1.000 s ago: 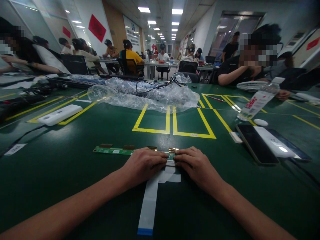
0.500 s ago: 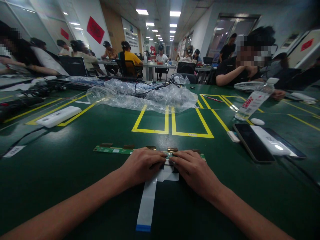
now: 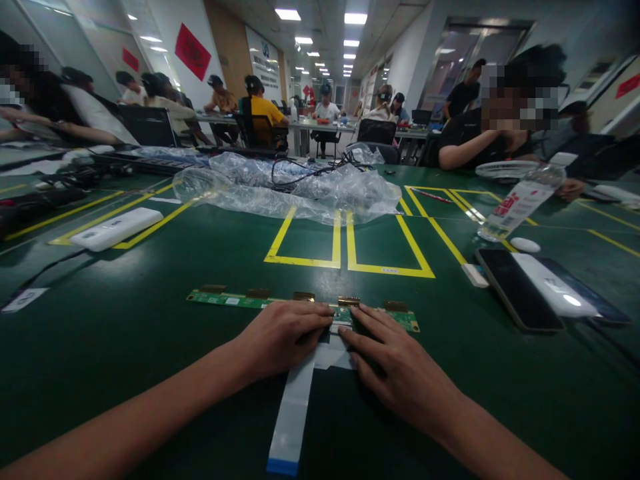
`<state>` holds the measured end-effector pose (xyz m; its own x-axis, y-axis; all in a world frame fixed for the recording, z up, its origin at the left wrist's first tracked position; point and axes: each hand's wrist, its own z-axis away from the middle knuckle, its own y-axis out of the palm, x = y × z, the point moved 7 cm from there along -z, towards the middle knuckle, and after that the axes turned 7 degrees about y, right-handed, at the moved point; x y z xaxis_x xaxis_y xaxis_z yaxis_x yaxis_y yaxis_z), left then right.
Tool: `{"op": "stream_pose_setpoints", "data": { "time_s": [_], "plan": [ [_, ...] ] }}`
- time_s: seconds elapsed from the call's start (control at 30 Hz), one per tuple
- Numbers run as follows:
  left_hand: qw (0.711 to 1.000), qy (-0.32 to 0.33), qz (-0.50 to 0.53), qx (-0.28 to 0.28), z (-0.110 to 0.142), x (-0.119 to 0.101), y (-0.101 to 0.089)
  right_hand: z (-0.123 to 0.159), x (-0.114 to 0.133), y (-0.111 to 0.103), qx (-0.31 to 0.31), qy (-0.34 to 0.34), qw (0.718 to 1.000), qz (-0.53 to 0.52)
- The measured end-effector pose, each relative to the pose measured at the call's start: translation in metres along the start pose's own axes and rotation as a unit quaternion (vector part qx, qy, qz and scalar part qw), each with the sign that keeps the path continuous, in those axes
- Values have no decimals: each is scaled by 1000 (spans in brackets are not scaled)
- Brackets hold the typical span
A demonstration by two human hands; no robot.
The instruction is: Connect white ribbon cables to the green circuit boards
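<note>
A long, narrow green circuit board (image 3: 240, 302) with copper-coloured flex tabs along its far edge lies flat on the table. My left hand (image 3: 283, 337) is closed over the board's middle, its fingers pressed together beside the white connector area; the thumb tip is largely hidden. On the other side, my right hand (image 3: 395, 353) has its fingers apart, with fingertips resting on the board and the connector area. From there a white flat ribbon cable (image 3: 293, 413) with a blue end folds and runs toward me. The joint between cable and board is partly covered by my fingers.
Clear plastic wrap (image 3: 300, 190) with black cable lies beyond yellow tape outlines (image 3: 305, 263). A white power strip (image 3: 117, 229) is at left. At right are a water bottle (image 3: 523, 197), a phone (image 3: 517, 290) and a white device (image 3: 555, 283). A person (image 3: 465, 143) sits across the table.
My right hand's fingers have spread and shifted slightly right, uncovering more of the connector area and the board's right end. My left hand stays nearly in place.
</note>
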<state>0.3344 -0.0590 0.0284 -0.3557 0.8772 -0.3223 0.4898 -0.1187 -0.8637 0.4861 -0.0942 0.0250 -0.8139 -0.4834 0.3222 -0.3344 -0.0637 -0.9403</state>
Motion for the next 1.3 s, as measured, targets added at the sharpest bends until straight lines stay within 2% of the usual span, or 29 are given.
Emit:
{"op": "stream_pose_setpoints", "data": {
  "time_s": [0.5,0.67,0.8,1.3],
  "plan": [
    [1000,-14,-8,5,-4,1,-1,1,2,1,-4,0,1000,8],
    [1000,-18,-12,6,-4,0,1,-6,-7,-10,-57,-11,997,-46],
    [1000,-24,-11,7,-3,2,2,-15,-11,-14,-88,-18,996,-20],
    [999,4,-33,11,-6,0,3,-18,-8,-11,-83,-21,996,35]
  ]
}}
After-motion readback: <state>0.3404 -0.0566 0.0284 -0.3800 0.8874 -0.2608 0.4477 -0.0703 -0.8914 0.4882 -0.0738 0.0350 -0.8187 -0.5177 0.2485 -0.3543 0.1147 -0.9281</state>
